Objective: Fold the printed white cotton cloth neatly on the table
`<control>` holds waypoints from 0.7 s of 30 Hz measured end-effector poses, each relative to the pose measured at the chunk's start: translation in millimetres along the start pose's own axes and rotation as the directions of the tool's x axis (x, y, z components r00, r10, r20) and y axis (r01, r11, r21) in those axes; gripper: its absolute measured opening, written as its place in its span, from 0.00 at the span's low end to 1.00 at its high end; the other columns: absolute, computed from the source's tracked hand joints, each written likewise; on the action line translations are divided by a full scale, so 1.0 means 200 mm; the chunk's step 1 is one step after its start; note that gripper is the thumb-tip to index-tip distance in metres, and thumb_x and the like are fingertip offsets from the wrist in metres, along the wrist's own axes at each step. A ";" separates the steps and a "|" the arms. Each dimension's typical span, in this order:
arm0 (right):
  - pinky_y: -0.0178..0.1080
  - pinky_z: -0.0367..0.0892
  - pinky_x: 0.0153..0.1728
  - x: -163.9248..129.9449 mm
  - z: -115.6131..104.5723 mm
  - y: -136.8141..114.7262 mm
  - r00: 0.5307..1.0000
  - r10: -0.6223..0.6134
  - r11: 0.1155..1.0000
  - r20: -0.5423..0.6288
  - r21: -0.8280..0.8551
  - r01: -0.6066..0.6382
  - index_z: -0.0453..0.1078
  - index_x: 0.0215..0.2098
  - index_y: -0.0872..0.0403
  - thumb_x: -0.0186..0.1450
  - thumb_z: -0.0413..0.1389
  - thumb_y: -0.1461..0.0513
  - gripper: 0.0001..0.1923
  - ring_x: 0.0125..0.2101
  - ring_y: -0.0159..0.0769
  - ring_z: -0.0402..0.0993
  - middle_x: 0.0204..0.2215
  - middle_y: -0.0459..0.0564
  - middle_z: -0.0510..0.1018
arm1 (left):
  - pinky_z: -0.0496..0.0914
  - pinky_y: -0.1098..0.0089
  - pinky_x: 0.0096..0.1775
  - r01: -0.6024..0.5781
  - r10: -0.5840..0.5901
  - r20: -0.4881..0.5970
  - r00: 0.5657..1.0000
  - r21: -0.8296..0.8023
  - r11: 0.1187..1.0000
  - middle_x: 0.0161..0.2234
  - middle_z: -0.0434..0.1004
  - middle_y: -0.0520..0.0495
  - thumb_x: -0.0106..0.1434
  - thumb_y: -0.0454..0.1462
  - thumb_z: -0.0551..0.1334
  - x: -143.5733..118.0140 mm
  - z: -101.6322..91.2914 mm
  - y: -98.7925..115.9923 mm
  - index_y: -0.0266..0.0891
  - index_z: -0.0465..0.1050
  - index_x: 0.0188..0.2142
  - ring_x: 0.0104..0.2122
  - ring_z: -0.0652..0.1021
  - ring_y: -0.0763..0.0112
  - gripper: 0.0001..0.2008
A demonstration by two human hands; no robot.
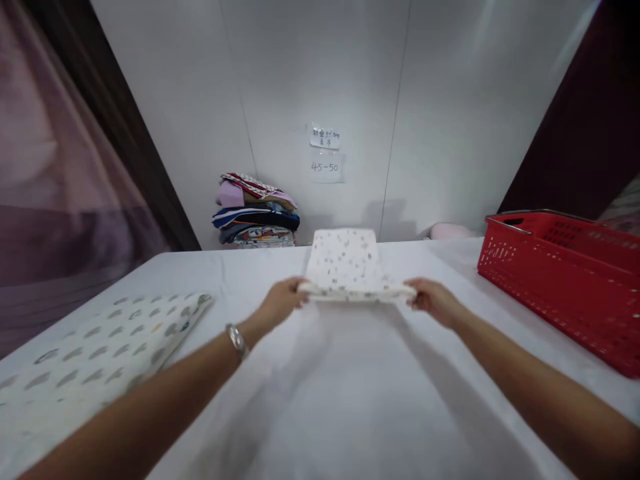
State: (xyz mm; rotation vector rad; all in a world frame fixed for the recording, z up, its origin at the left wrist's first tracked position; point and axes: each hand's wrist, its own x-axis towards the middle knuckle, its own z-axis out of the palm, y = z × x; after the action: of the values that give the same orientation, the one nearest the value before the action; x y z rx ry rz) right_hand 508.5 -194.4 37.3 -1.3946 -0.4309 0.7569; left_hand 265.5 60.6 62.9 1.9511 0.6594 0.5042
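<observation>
A white cloth [345, 260] with small grey spots lies toward the back of the table, its near edge raised off the surface. My left hand [281, 300] pinches the left corner of that edge, and a silver band circles the wrist. At the opposite corner, my right hand [434, 300] grips the cloth between thumb and fingers. The edge looks stretched nearly straight between both hands. Beside my left forearm rests a folded white cloth [115, 340] with grey heart-like marks.
A red plastic basket [560, 287] stands on the right of the white table [370, 400]. Several folded fabrics [257, 213] are piled at the back left, near the wall. Paper notes [327, 167] hang on the wall, and a pink item [450, 231] sits at the back right.
</observation>
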 end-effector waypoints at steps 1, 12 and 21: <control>0.31 0.64 0.17 -0.03 0.01 0.14 0.995 0.096 0.995 0.001 -0.017 -0.096 0.68 0.33 0.57 0.54 0.53 0.66 0.08 0.17 0.29 0.69 0.19 0.47 0.73 | 0.69 0.70 0.29 0.098 -0.098 0.032 0.995 -0.007 0.995 0.25 0.76 0.51 0.48 0.32 0.59 -0.08 0.05 -0.13 0.37 0.74 0.32 0.26 0.75 0.70 0.10; 0.31 0.65 0.19 -0.37 0.00 0.44 0.977 0.214 0.975 0.015 -0.059 -0.213 0.69 0.35 0.56 0.55 0.56 0.63 0.09 0.19 0.30 0.71 0.21 0.48 0.76 | 0.67 0.70 0.31 0.025 -0.019 -0.040 0.999 0.148 0.989 0.28 0.75 0.54 0.54 0.38 0.55 -0.54 0.14 -0.41 0.44 0.75 0.35 0.29 0.74 0.68 0.12; 0.33 0.61 0.18 -0.49 0.05 0.51 0.982 0.109 0.888 -0.153 -0.429 -0.165 0.74 0.37 0.56 0.55 0.52 0.61 0.14 0.18 0.32 0.68 0.15 0.45 0.71 | 0.68 0.67 0.41 -0.048 0.102 -0.090 0.991 0.470 0.881 0.36 0.76 0.51 0.57 0.34 0.55 -0.67 0.21 -0.46 0.44 0.74 0.42 0.37 0.74 0.67 0.15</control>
State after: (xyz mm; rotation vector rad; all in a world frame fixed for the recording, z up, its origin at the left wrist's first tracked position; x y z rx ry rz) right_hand 410.8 -256.2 -44.5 -1.9055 -0.4237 0.7063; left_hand 166.9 -18.3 -46.8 2.4246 0.8380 0.5409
